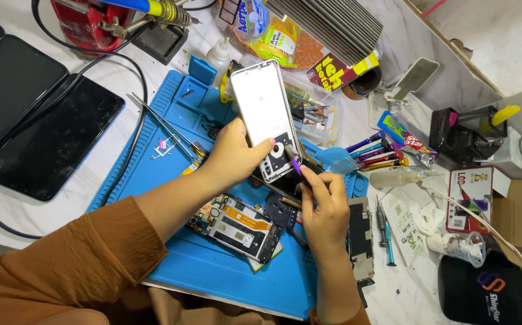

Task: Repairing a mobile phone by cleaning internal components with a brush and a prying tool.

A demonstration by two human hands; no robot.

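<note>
**A:** Phone back cover (265,117), white, is what I'm working on. I'm holding it tilted up over the far end of the blue repair mat (213,271), clamped in my left hand (232,153) with the thumb lying across its lower face, near the camera cut-out.

**B:** And your right hand (324,201)?

**A:** It's pinching a thin purple-tipped tool (295,164), fingers closed on the handle. The tip is touching the cover's lower end, just beside the camera opening.

**B:** So which step are you judging this to be?

**A:** I'm reading it as picking or prying at something around the camera area of the cover, perhaps adhesive or a small part. The detail under the tip is too small to tell.

**B:** Where's the rest of the phone?

**A:** An opened phone body (240,225) with an orange flex strip is lying on the mat below my left wrist, and a dark circuit board (360,241) is lying at the mat's right edge. Tweezers (170,129) are resting on the mat to the left, well apart from both hands.

**B:** What is the next move calling for?

**A:** I'm thinking it needs a steady left grip so the cover isn't twisting, and light pressure from the right, working the tip along the edge rather than digging in. A slip could be scratching the cover or jabbing my left thumb, which is sitting close to the tip.
</note>
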